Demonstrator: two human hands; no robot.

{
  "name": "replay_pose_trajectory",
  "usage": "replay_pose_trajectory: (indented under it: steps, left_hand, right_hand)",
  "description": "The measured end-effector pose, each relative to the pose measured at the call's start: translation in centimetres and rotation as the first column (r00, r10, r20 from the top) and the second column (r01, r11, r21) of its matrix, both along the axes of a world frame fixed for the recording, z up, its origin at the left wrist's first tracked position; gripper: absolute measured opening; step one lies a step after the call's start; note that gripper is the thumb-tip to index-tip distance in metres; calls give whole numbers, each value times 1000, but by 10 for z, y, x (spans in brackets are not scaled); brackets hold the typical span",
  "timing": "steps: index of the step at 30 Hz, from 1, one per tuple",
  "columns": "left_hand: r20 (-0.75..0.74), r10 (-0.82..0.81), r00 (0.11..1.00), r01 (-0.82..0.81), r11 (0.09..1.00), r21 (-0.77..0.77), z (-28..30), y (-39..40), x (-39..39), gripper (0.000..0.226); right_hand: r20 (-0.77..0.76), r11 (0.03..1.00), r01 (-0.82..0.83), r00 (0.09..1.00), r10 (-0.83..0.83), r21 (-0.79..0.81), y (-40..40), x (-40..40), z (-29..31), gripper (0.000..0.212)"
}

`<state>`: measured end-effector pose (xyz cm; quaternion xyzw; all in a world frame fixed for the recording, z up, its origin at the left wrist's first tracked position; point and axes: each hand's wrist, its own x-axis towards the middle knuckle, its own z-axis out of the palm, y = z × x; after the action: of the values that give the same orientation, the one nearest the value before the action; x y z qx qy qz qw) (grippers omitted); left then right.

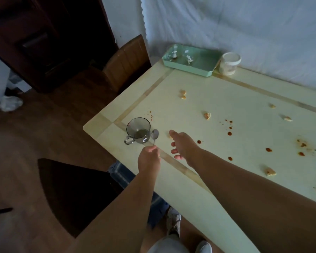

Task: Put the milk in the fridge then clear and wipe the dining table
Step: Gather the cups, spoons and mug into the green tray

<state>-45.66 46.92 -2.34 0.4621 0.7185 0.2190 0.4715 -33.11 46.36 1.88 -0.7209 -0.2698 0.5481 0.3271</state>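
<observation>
Left hand (149, 157) pinches spoon (155, 135); right hand (182, 147) reaches, fingers extended.

Dim, soft daylight; dark left corner, slight blur, wide-angle bending at edges.

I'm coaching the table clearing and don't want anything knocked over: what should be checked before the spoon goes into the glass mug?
1. Spoon grip: ok. The left hand pinches the spoon by its handle end, bowl pointing away.
2. Mug upright: ok. The glass mug stands near the table corner, handle toward the person.
3. Mug empty: cannot tell; something dark shows at its bottom.
4. Right hand free: ok. The right hand is open, fingers spread above the table.
5. Crumb under its fingertips: cannot tell whether touched.
6. Table ready to wipe: not ok. Crumbs and red spots remain.
</observation>
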Motion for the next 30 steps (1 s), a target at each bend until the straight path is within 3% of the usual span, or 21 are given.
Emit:
replay_pose_trajectory:
  steps: [12, 17, 30]
  left_hand:
    - [-276, -152, 949, 133, 987, -84, -49, 26, -21, 35]
    - [-395, -249, 884, 234, 968, -86, -66, 31, -16, 27]
    - [-468, -272, 841, 257, 962, -98, -82, 36, -14, 18]
  right_hand:
    - [-91, 992, 38, 995, -48, -117, 23, -13, -42, 36]
    - [-157, 981, 68, 983, -98, -184, 25, -12, -51, 32]
    - [-192, 973, 22, 979, -68, -232, 30, -21, -57, 23]
